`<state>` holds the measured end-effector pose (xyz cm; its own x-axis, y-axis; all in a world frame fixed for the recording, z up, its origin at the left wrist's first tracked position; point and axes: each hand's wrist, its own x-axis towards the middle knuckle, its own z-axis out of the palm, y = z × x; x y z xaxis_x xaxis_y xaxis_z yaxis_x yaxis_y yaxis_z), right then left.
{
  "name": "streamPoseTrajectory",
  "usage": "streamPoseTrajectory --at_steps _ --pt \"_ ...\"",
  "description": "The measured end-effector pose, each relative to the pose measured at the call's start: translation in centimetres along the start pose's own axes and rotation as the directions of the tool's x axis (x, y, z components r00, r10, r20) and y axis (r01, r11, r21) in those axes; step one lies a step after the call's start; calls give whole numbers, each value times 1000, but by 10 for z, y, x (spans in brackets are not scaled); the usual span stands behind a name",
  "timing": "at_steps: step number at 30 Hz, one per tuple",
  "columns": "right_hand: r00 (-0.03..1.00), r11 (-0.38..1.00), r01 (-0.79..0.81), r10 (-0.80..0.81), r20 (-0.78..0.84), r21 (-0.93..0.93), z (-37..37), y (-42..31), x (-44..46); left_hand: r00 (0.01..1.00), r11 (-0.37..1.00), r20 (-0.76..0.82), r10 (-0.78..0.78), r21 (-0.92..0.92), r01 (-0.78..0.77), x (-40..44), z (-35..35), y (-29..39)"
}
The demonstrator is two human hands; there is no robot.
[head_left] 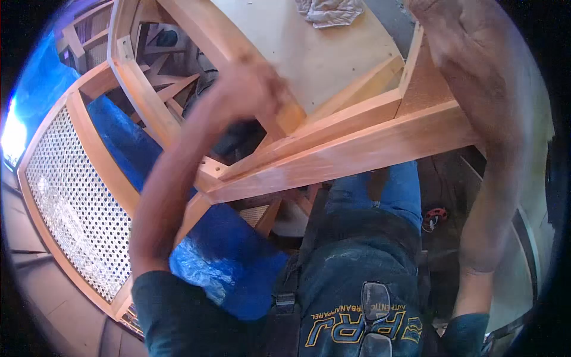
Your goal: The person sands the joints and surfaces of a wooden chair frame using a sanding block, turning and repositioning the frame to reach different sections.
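Note:
My left hand (253, 89) is over a wooden rail (205, 30) of a chair-like frame, near the rail's squared end. It is smeared by motion, so I cannot tell whether its fingers grip the rail or hold anything. My right hand (443, 18) is at the top right, cut off by the edge of the view, with its fingers hidden. Below my right forearm runs a broad wooden front rail (345, 154) of the same frame. A pale panel (297, 59) lies behind the rails, with a wooden corner brace (363, 89) beside it.
A crumpled pale cloth (330, 12) lies on the panel. At left stands a wood-framed cane mesh panel (80, 208), with blue plastic sheeting (226, 256) beside it. Wooden offcuts (172, 89) show through the frame. Eyeglasses (376, 300) hang on my shirt. A red round object (435, 215) is on the floor.

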<state>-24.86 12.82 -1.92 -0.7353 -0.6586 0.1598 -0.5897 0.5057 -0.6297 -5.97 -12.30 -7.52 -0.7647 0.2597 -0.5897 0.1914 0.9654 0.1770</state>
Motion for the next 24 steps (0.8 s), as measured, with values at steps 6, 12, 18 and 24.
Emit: streamPoseTrajectory --at_steps 6,12,18,24 --pt "1000 1000 -15 15 6 4 -3 -4 -3 833 893 322 -449 126 433 22 -66 -36" --pt "1000 999 -25 24 -4 -26 -5 -9 -11 962 990 240 -133 72 119 12 -1 8" --pt "998 997 -55 56 9 -59 -8 -21 -21 906 808 80 -416 490 327 5 -58 -130" --pt "995 991 -98 99 3 -92 -13 -36 -35 931 938 239 -276 280 206 -2 -42 5"
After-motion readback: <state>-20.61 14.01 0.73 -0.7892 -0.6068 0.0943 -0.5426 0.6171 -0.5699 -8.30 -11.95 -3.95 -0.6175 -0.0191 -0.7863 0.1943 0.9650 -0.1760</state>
